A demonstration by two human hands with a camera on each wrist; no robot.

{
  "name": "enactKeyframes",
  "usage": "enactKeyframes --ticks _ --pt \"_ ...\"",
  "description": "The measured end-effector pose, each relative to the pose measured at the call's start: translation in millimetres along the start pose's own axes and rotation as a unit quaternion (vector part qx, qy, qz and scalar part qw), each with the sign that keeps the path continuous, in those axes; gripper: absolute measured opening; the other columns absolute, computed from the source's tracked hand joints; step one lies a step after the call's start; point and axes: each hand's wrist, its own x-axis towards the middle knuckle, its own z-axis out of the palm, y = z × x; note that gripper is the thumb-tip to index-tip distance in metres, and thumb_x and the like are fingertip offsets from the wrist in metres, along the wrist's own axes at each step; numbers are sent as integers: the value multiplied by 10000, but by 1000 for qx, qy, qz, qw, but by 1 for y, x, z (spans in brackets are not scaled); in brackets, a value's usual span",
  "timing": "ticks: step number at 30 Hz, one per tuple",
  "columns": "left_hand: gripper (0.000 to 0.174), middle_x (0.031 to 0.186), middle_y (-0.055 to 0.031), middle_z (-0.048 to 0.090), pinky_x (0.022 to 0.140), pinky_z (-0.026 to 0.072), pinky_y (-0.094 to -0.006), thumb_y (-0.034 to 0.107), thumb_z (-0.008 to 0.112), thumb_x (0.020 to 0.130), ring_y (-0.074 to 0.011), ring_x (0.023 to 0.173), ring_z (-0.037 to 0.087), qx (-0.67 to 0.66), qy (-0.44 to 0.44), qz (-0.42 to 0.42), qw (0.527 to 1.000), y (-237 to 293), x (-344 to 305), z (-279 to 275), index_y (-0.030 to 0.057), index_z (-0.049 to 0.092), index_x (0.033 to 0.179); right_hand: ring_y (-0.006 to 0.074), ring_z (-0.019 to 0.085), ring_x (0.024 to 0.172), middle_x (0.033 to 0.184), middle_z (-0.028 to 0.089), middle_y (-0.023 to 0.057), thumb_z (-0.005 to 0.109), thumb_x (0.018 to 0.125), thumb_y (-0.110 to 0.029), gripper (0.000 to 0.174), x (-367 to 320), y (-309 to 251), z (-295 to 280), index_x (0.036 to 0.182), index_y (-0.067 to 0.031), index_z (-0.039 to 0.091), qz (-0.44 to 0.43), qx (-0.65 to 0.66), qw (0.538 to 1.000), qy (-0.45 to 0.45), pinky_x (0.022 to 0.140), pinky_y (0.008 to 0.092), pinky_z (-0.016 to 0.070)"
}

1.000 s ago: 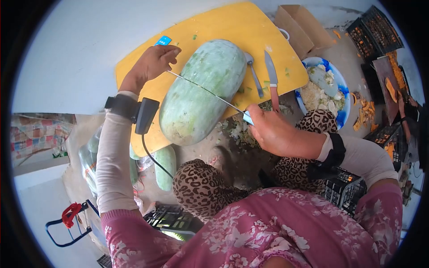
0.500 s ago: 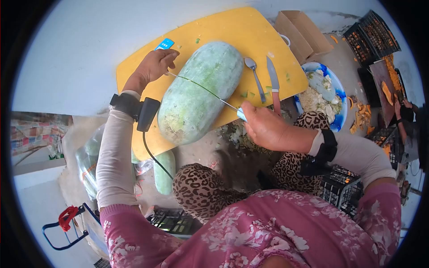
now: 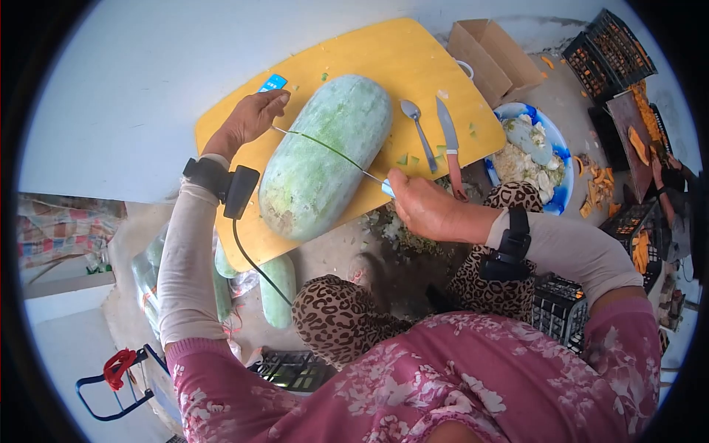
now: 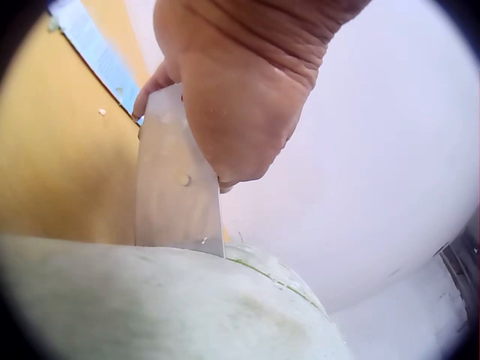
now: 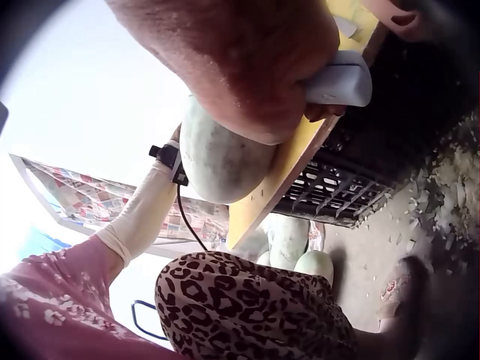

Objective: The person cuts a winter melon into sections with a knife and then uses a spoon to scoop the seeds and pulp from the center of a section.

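A large pale-green winter melon (image 3: 326, 159) lies on a yellow board (image 3: 413, 55). A long, wide-bladed knife (image 4: 176, 176) is sunk into it crosswise, leaving a thin green cut line across the top. My left hand (image 3: 252, 122) grips the blade's far end beyond the melon's left side; in the left wrist view, fingers and thumb wrap the metal just above the rind. On the other side, my right hand (image 3: 437, 210) is wrapped round the knife's pale blue handle (image 3: 388, 188). The blade's lower edge is hidden inside the melon.
A spoon (image 3: 419, 136) and a smaller knife (image 3: 447, 125) lie on the board's right, with a blue card (image 3: 273, 83) at its left edge. A blue-rimmed basin (image 3: 566, 159) of pale scraps, a cardboard box (image 3: 491, 59) and black crates (image 3: 613, 55) stand at right. More melons (image 3: 278, 292) lie below.
The knife has gone deeper into the melon, so less blade shows along the cut. My right hand has moved left, nearer the melon; my left hand keeps its hold.
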Motion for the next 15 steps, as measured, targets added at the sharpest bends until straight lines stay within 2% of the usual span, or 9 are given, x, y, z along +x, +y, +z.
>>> enactKeyframes --ticks 3,6,9,12,13,15 --pt "629 1147 -194 627 988 416 -345 521 455 955 -289 1102 579 65 8 21 998 16 -10 -11 -14 552 1272 490 597 682 672 566 306 533 834 16 223 -2 -3 -4 926 55 333 9 3 1000 -19 583 520 464" --pt "730 1251 -217 583 1010 419 -389 600 490 907 -350 1183 542 36 32 40 998 30 -22 -20 -28 536 1276 492 605 743 728 582 310 517 845 21 192 -2 -4 -6 914 46 339 23 8 999 -35 626 530 479" --pt "782 1319 -207 530 1064 366 -414 634 490 889 -353 1281 444 -26 -12 7 1000 40 -43 -20 -36 520 1289 497 603 753 732 579 317 509 833 40 184 2 -6 -6 912 52 344 30 7 999 -33 632 531 478" --pt "823 1398 -186 452 1114 290 -439 672 454 881 -332 1379 299 119 -31 84 989 23 -51 -7 -25 500 1317 501 602 754 731 578 320 495 806 77 178 1 -8 -9 914 61 354 28 7 999 -33 630 526 480" --pt "872 1458 -162 371 1148 202 -456 716 384 877 -330 1432 143 113 -41 56 991 22 -52 -3 -21 483 1332 504 601 754 731 577 323 489 794 90 178 2 -8 -9 913 65 359 27 8 999 -32 628 525 481" --pt "890 1478 -161 330 1157 168 -459 728 341 881 -344 1435 111 93 -57 47 993 16 -48 0 -25 474 1336 507 600 753 735 576 327 480 772 112 184 3 -10 -11 912 71 368 21 12 999 -34 626 522 482"
